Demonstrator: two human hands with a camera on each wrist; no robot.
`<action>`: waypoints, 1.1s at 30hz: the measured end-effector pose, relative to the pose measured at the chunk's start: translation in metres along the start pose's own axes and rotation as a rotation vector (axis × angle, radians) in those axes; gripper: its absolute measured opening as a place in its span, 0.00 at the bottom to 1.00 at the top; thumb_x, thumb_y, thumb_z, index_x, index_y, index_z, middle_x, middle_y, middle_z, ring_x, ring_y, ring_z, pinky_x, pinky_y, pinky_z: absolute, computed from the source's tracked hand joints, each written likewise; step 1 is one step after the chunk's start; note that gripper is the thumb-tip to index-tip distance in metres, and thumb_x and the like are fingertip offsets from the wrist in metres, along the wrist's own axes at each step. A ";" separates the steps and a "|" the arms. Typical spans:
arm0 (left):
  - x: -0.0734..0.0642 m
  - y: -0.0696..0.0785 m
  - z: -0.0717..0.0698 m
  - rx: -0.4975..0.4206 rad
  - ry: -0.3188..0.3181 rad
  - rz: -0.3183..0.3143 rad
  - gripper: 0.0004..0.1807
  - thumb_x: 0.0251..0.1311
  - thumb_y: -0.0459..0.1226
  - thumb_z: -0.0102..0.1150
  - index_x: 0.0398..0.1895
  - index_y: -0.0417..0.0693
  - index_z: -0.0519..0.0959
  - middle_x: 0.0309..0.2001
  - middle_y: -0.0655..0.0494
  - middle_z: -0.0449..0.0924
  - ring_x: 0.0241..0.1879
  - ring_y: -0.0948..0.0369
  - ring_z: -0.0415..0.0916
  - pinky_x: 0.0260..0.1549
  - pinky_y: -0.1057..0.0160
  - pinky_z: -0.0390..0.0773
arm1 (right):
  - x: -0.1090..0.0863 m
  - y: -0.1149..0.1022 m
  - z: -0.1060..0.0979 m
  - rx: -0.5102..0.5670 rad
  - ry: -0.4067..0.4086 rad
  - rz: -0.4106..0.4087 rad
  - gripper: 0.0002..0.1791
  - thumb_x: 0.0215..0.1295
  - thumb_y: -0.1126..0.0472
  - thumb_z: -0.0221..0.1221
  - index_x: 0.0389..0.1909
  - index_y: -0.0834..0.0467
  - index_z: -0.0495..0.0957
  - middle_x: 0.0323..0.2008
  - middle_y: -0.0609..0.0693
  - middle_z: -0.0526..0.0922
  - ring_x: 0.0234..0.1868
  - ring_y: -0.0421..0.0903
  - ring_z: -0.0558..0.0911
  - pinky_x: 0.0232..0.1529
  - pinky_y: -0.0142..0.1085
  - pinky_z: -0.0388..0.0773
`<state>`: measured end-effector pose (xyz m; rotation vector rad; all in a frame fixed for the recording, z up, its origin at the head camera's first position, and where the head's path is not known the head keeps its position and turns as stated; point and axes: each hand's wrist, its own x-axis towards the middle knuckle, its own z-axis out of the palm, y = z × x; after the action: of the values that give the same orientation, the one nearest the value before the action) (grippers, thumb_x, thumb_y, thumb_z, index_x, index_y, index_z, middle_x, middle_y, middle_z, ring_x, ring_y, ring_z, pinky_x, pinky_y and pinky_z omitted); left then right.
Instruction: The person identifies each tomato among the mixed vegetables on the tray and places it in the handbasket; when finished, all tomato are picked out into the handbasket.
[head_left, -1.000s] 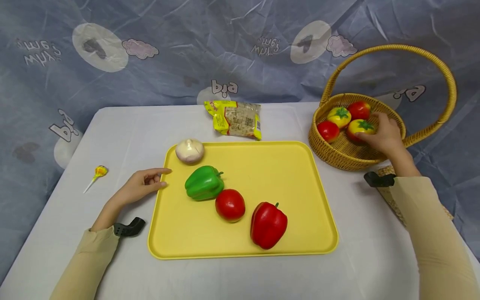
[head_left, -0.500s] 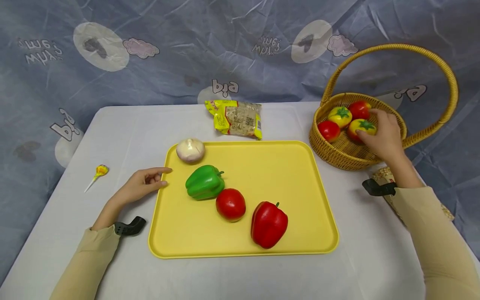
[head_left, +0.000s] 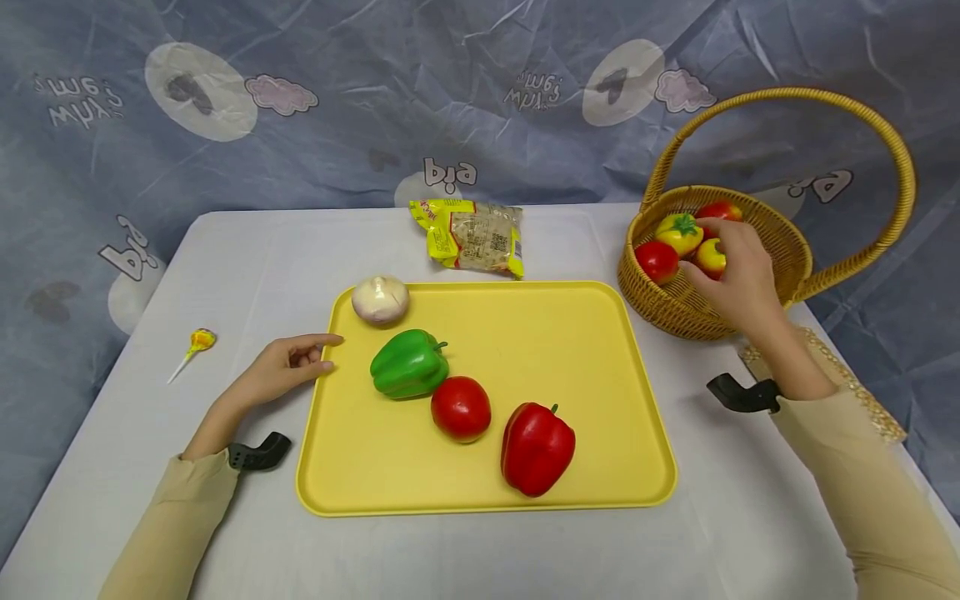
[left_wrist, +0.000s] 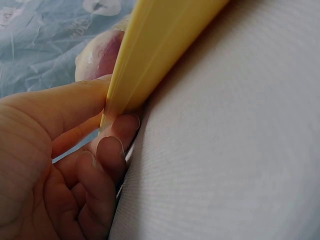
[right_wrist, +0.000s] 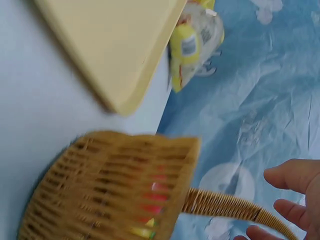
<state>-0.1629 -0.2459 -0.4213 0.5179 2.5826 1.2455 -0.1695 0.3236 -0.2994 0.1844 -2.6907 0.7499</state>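
Note:
My left hand (head_left: 279, 371) grips the left rim of the yellow tray (head_left: 585, 350), fingers curled against its edge in the left wrist view. On the tray lie a green bell pepper (head_left: 409, 364), a red tomato (head_left: 461, 409), a red bell pepper (head_left: 537, 450) and a white-purple garlic bulb (head_left: 380, 301). My right hand (head_left: 738, 279) hovers over the wicker basket (head_left: 667, 308), thumb and fingers apart. Below it sit a yellow fruit with a green leafy top (head_left: 679, 234), a red fruit (head_left: 657, 262) and partly hidden fruits. The right wrist view shows its loosely bent fingers (right_wrist: 287, 175) holding nothing.
A yellow snack packet (head_left: 477, 237) lies behind the tray. A lollipop (head_left: 197, 345) is at the table's left. Beneath the right forearm a flat woven mat (head_left: 847, 375) partly shows. The basket's tall handle (head_left: 896, 183) arches up on its right side.
My right hand has shifted left and slightly up inside the basket, now covering part of the right-hand yellow fruit and the rear red one. My left hand stays on the tray's rim.

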 end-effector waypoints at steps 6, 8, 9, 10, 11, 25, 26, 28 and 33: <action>0.000 0.001 0.000 0.003 0.001 -0.011 0.21 0.60 0.39 0.59 0.56 0.44 0.75 0.30 0.53 0.68 0.24 0.69 0.62 0.23 0.71 0.65 | -0.002 -0.014 0.007 0.019 0.004 -0.107 0.29 0.56 0.68 0.61 0.60 0.65 0.66 0.55 0.67 0.69 0.55 0.63 0.66 0.55 0.60 0.62; 0.000 0.001 0.000 0.008 0.003 -0.013 0.21 0.60 0.39 0.60 0.56 0.44 0.75 0.30 0.53 0.69 0.24 0.69 0.62 0.23 0.71 0.65 | -0.003 -0.018 0.010 0.018 -0.006 -0.136 0.29 0.56 0.68 0.61 0.60 0.65 0.66 0.54 0.67 0.70 0.55 0.63 0.67 0.55 0.60 0.63; 0.000 0.001 0.000 0.010 0.004 -0.014 0.21 0.60 0.39 0.60 0.56 0.44 0.75 0.30 0.53 0.69 0.24 0.69 0.62 0.23 0.71 0.65 | -0.003 -0.020 0.011 0.016 -0.012 -0.155 0.28 0.56 0.69 0.61 0.59 0.65 0.67 0.53 0.67 0.71 0.55 0.63 0.67 0.55 0.60 0.64; 0.000 0.001 0.000 0.012 0.005 -0.014 0.21 0.60 0.39 0.60 0.56 0.44 0.75 0.30 0.53 0.69 0.24 0.69 0.62 0.23 0.71 0.65 | -0.004 -0.023 0.012 0.016 -0.021 -0.171 0.28 0.55 0.69 0.61 0.59 0.65 0.67 0.53 0.66 0.71 0.55 0.62 0.67 0.55 0.60 0.64; 0.000 0.001 0.000 0.015 0.005 -0.015 0.21 0.60 0.39 0.60 0.56 0.44 0.75 0.30 0.53 0.69 0.24 0.69 0.62 0.23 0.71 0.65 | -0.005 -0.024 0.013 0.014 -0.030 -0.192 0.28 0.55 0.69 0.61 0.58 0.65 0.68 0.53 0.66 0.71 0.55 0.62 0.68 0.56 0.59 0.64; 0.001 -0.002 0.000 0.006 -0.002 -0.007 0.21 0.61 0.39 0.59 0.56 0.42 0.75 0.30 0.53 0.68 0.24 0.69 0.62 0.23 0.70 0.64 | -0.013 -0.054 0.036 0.033 -0.151 -0.443 0.28 0.52 0.69 0.65 0.56 0.62 0.71 0.53 0.57 0.75 0.54 0.51 0.72 0.55 0.37 0.69; 0.001 -0.002 0.000 0.005 -0.003 -0.008 0.21 0.61 0.39 0.59 0.56 0.43 0.75 0.30 0.53 0.68 0.24 0.69 0.62 0.23 0.70 0.64 | -0.013 -0.056 0.038 0.038 -0.164 -0.458 0.27 0.52 0.68 0.65 0.56 0.62 0.71 0.52 0.56 0.75 0.54 0.50 0.72 0.54 0.37 0.70; 0.000 -0.002 0.001 0.002 -0.004 -0.009 0.21 0.61 0.39 0.59 0.57 0.43 0.74 0.30 0.53 0.68 0.24 0.69 0.62 0.23 0.70 0.64 | -0.013 -0.061 0.041 0.049 -0.190 -0.480 0.27 0.53 0.67 0.65 0.56 0.61 0.70 0.52 0.55 0.75 0.53 0.48 0.73 0.52 0.37 0.71; 0.000 -0.001 0.000 -0.012 -0.004 -0.007 0.21 0.61 0.39 0.59 0.57 0.43 0.74 0.30 0.53 0.68 0.23 0.69 0.62 0.23 0.70 0.64 | -0.014 -0.070 0.051 0.084 -0.231 -0.527 0.27 0.54 0.66 0.65 0.56 0.60 0.70 0.53 0.54 0.75 0.55 0.48 0.72 0.52 0.44 0.73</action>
<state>-0.1633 -0.2461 -0.4225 0.5082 2.5697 1.2554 -0.1563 0.2376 -0.3111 1.0082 -2.6260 0.7019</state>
